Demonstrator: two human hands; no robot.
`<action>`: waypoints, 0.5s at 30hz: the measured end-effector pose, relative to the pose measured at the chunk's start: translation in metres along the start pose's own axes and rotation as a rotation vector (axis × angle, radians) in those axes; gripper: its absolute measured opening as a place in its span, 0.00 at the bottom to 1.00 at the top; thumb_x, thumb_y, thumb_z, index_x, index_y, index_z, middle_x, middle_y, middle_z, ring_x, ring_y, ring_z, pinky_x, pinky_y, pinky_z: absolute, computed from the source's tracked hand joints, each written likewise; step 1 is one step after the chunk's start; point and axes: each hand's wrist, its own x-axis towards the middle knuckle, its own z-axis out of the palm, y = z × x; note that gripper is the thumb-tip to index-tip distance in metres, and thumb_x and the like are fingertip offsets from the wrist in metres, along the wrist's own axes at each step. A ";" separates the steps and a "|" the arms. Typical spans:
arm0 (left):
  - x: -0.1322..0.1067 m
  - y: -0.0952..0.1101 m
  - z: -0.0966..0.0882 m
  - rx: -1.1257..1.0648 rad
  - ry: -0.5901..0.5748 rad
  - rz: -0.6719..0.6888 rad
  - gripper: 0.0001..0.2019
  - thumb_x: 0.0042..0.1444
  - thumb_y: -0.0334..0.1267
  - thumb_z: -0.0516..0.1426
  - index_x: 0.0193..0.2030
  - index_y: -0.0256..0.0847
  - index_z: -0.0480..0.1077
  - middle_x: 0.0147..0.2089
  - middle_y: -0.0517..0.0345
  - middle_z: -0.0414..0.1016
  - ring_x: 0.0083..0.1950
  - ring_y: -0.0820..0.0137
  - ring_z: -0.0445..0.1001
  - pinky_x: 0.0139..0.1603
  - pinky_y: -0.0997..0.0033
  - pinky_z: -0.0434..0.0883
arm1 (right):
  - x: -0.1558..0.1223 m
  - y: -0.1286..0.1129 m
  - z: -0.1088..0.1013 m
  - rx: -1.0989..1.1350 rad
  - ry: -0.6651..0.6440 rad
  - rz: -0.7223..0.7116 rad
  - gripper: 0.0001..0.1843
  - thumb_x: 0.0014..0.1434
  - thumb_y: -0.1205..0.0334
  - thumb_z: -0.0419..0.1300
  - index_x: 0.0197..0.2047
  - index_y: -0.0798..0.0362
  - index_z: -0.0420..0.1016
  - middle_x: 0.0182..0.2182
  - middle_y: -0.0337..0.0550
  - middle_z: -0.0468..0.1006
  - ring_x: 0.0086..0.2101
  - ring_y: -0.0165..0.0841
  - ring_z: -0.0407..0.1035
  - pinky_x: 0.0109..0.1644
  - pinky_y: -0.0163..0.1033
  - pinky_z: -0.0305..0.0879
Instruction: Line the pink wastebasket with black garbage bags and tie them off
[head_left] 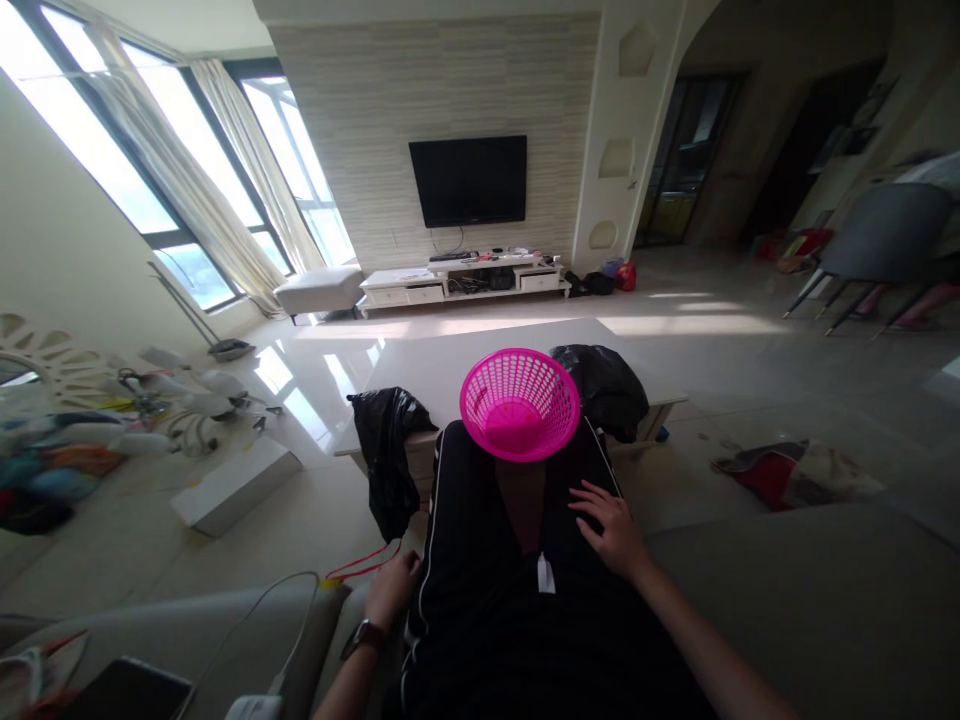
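Observation:
A bright pink plastic basket [519,440] with slotted walls stands at my knees, its open top tilted toward me. A few tiny specks show on its bottom. My right hand [611,530] lies on my right thigh with its fingers spread, holding nothing. Down beside my left thigh is my left hand [394,588], with a watch on the wrist and its fingers curled. What those fingers hold, if anything, is hidden. Red cords [364,566] run close by that hand. A black plastic bag [386,450] hangs over the table edge on the left; another black bag [607,390] sits right of the basket.
A low white table [420,360] stands in front of me. A long white box [236,485] lies on the floor at left, near piled items. A charger [255,706] with a cable and a dark flat device [127,690] lie at lower left. At right, someone sits near a grey chair [889,225].

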 end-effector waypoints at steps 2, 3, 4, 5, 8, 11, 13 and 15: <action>-0.001 0.001 -0.001 0.005 0.005 -0.004 0.23 0.70 0.49 0.43 0.50 0.43 0.77 0.52 0.39 0.82 0.57 0.48 0.80 0.53 0.54 0.70 | -0.001 0.001 0.001 0.006 0.020 0.011 0.14 0.65 0.59 0.59 0.50 0.44 0.84 0.61 0.46 0.81 0.68 0.51 0.66 0.65 0.63 0.60; -0.001 0.001 -0.002 0.008 0.004 -0.004 0.23 0.70 0.49 0.43 0.51 0.44 0.77 0.53 0.40 0.82 0.57 0.49 0.80 0.53 0.55 0.70 | -0.001 0.001 0.001 0.010 0.028 0.016 0.14 0.65 0.59 0.58 0.50 0.44 0.84 0.60 0.46 0.81 0.67 0.50 0.66 0.64 0.63 0.60; -0.001 0.000 -0.003 0.011 0.002 -0.002 0.24 0.70 0.50 0.43 0.51 0.44 0.77 0.54 0.41 0.82 0.57 0.49 0.80 0.52 0.55 0.71 | -0.002 0.001 0.001 0.016 0.033 0.020 0.14 0.65 0.59 0.58 0.50 0.44 0.84 0.60 0.46 0.81 0.67 0.50 0.66 0.64 0.62 0.61; -0.001 0.001 -0.004 0.015 -0.001 -0.001 0.24 0.70 0.50 0.43 0.52 0.45 0.77 0.55 0.41 0.82 0.57 0.49 0.80 0.51 0.55 0.71 | -0.003 0.000 0.001 0.022 0.036 0.023 0.14 0.66 0.59 0.58 0.50 0.44 0.83 0.60 0.46 0.81 0.67 0.50 0.66 0.64 0.62 0.61; 0.000 0.001 -0.006 0.022 -0.012 0.004 0.24 0.70 0.50 0.43 0.53 0.46 0.77 0.55 0.42 0.83 0.57 0.48 0.80 0.51 0.55 0.71 | -0.006 -0.003 0.002 0.051 0.039 0.026 0.14 0.66 0.60 0.58 0.50 0.44 0.83 0.60 0.46 0.81 0.67 0.49 0.66 0.65 0.62 0.60; 0.000 0.001 -0.008 0.021 -0.023 0.010 0.23 0.69 0.51 0.43 0.53 0.46 0.77 0.53 0.44 0.83 0.57 0.49 0.81 0.52 0.55 0.71 | -0.006 0.000 0.005 0.191 0.101 0.083 0.12 0.62 0.58 0.62 0.46 0.44 0.84 0.59 0.45 0.81 0.67 0.49 0.66 0.68 0.62 0.58; 0.000 0.001 -0.008 0.014 -0.030 0.013 0.23 0.69 0.51 0.43 0.52 0.47 0.77 0.53 0.44 0.84 0.56 0.49 0.81 0.51 0.55 0.71 | 0.000 0.012 0.007 0.343 0.240 0.215 0.11 0.59 0.54 0.64 0.44 0.45 0.84 0.57 0.48 0.81 0.65 0.50 0.67 0.69 0.61 0.59; 0.000 0.001 -0.008 0.014 -0.022 0.010 0.23 0.69 0.51 0.44 0.51 0.47 0.77 0.52 0.45 0.84 0.55 0.50 0.81 0.50 0.56 0.71 | 0.012 0.034 0.005 0.453 0.375 0.379 0.14 0.60 0.49 0.62 0.43 0.47 0.82 0.53 0.51 0.81 0.59 0.50 0.71 0.65 0.61 0.65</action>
